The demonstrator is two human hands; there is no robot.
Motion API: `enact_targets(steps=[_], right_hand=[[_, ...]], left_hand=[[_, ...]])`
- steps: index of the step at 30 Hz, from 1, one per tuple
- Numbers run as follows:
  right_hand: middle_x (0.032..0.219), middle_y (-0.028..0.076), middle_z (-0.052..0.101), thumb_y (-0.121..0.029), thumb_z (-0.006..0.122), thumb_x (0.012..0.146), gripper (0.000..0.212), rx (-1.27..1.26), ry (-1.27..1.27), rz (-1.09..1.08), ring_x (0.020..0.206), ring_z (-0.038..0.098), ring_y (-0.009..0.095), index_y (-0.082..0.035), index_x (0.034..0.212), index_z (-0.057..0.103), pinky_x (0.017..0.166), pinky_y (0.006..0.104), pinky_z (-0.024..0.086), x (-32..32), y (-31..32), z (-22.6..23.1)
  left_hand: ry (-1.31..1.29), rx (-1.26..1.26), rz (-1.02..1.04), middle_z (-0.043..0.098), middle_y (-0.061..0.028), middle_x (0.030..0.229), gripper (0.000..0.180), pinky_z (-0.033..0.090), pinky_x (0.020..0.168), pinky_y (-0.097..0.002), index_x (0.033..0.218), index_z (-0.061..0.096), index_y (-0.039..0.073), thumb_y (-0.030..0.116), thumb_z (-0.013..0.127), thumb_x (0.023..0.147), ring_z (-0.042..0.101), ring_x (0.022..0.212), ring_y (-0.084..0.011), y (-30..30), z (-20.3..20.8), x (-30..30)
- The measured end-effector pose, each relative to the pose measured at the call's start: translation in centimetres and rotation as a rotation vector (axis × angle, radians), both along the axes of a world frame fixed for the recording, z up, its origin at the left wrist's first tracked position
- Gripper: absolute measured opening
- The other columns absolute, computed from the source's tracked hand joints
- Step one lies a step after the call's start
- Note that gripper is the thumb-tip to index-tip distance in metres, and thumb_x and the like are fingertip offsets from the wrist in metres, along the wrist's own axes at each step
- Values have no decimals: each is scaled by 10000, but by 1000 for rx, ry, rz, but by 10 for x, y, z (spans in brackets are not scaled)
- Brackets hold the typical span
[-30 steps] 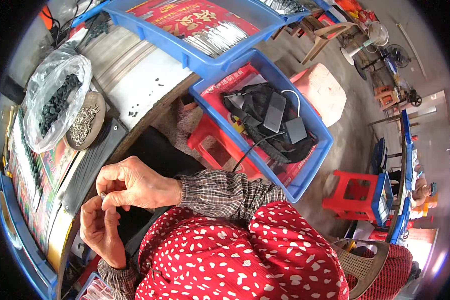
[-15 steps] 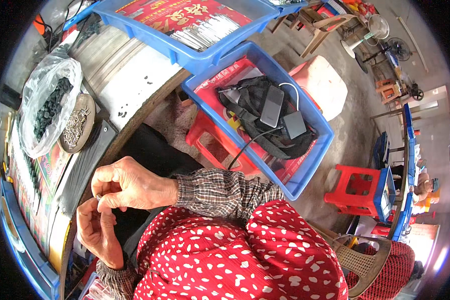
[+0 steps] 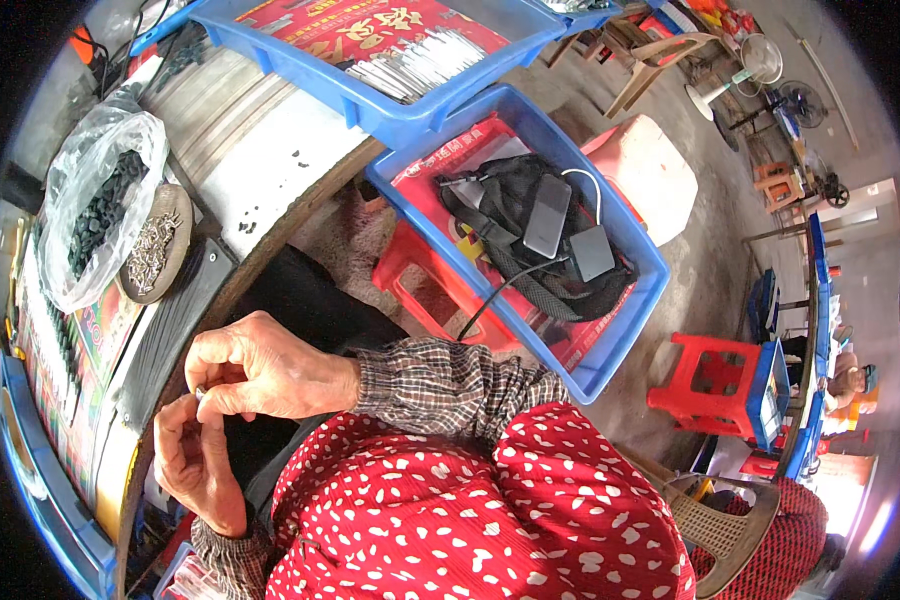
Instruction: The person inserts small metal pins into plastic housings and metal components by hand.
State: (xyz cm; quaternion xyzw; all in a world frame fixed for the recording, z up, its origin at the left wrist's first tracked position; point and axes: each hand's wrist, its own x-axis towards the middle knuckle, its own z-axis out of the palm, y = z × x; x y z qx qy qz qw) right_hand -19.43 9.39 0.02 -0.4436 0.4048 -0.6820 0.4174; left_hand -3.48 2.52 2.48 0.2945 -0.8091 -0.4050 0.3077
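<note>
My right hand (image 3: 268, 368) is closed in a pinch, thumb against the index finger. Just below it, the fingertips of my left hand (image 3: 196, 468) meet it, also pinched. Between the fingertips shows a tiny dark and shiny piece (image 3: 201, 392), too small to name. Both hands are over my lap at the table's edge. Nearest to them on the table is a round shallow bowl (image 3: 177, 262) of small silvery metal parts. Beside it, a clear plastic bag (image 3: 58, 284) holds many small black pieces.
Several black bits lie on the white tabletop (image 3: 260, 150). A blue tray (image 3: 370, 108) of white sticks stands at the far edge. A blue crate (image 3: 653, 290) with a black bag, phone and cable sits right, above a red stool (image 3: 410, 275). Another red stool (image 3: 705, 380) stands farther right.
Both hands keep the same pinch, with only a very slight shift of the fingers. The whole view has moved slightly; nothing has been picked up or let go.
</note>
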Motion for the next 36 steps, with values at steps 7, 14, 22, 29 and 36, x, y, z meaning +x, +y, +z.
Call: enact_targets(steps=[7,14,22,29,36], right_hand=[[725,16,600,-68,670,860,111,71,98,-25,569,565,70,-12,914,591,493,237,463,-1,3,9],[852,14,629,-48,671,878,150,160,-5,114,706,591,65,6,1005,612,598,213,498,1,-1,15],[815,28,620,-24,713,810,131,10,535,49,653,578,91,14,924,663,579,223,464,-22,-34,47],[793,74,625,-34,660,835,88,-28,982,-340,725,597,141,25,901,664,638,275,461,-67,-97,67],[789,114,631,-131,647,790,110,-16,1385,-428,832,575,294,-32,809,692,752,413,466,-89,-173,58]], left_hand=[[32,24,-20,571,-10,788,120,384,585,-184,970,611,-12,-33,647,858,475,663,-38,1,8,-5],[53,-139,-62,619,-69,778,200,452,556,-231,942,624,10,-40,712,769,566,613,-117,-10,11,3],[49,-161,-43,656,-122,821,238,485,537,-291,937,644,11,-45,712,716,632,642,-228,-25,20,18],[59,-197,20,646,-119,805,219,490,532,-302,928,650,9,-59,697,725,625,630,-236,-37,14,30],[60,-183,47,635,-107,791,217,461,500,-295,924,649,12,-62,697,725,588,577,-207,-47,10,37]])
